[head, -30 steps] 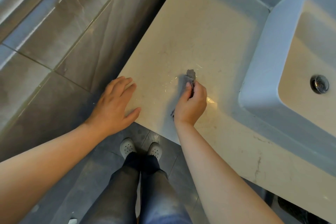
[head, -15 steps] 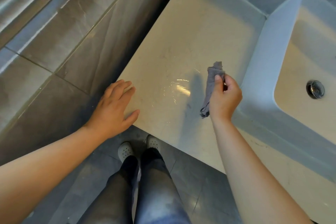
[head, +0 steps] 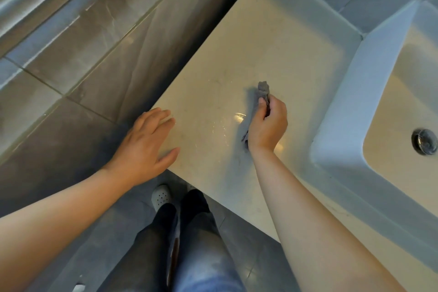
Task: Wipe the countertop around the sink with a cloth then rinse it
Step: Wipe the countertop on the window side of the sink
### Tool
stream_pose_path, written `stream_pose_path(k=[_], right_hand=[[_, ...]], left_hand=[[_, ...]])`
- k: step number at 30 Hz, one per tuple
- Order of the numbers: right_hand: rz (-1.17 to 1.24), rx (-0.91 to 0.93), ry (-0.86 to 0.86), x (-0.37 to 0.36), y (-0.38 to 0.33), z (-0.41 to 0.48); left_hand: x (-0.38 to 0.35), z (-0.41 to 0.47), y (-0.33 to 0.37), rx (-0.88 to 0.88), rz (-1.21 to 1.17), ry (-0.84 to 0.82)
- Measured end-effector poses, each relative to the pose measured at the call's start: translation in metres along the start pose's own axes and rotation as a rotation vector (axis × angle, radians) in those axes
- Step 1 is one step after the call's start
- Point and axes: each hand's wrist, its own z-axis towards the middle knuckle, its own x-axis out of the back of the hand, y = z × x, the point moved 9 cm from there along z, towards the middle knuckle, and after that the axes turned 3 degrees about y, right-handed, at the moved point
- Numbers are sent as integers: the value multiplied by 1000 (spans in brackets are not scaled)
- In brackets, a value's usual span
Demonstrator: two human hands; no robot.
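Observation:
A beige stone countertop [head: 272, 38] runs from its left corner to a white vessel sink [head: 350, 106] on the right. My right hand [head: 267, 125] grips a bunched grey cloth [head: 263, 89] and presses it on the countertop, a short way left of the sink. One end of the cloth sticks out above my fingers, the other shows below my wrist. A wet, shiny streak lies just left of that hand. My left hand [head: 144, 147] rests flat, fingers spread, on the countertop's left front corner.
The sink's metal drain [head: 424, 141] is at the far right. A grey tiled wall [head: 94, 31] borders the countertop's left side. My legs and white shoes [head: 162, 195] stand on the grey floor below the front edge.
My right hand with the cloth swung right toward the sink, then came back left and nearer the middle of the countertop. My left hand stayed on the corner.

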Motion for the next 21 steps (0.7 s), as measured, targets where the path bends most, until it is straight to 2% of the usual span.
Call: stream_pose_path(k=[3, 5, 7, 11, 13, 15, 17, 19, 21], right_hand=[[60, 58, -117, -22, -23, -10], [138, -5, -271, -34, -29, -11], [270, -135, -426, -36, -29, -12], [486, -455, -605, -9, -11, -17], [454, -618, -728, 8, 9, -27], [317, -691, -807, 24, 32, -35], [64, -522, -732, 38, 51, -25], [-224, -193, -519, 57, 48, -8], [-327, 52, -304, 80, 22, -10]], left_hand=[[3, 0, 3, -9, -2, -2], [4, 0, 3, -3, -15, -16], [9, 1, 2, 21, -39, -13], [19, 4, 1, 109, -123, -29], [21, 5, 2, 120, -124, -47], [21, 5, 3, 126, -116, -54], [21, 5, 4, 129, -105, -55], [21, 5, 5, 133, -98, -49], [21, 5, 7, 142, -92, -55]])
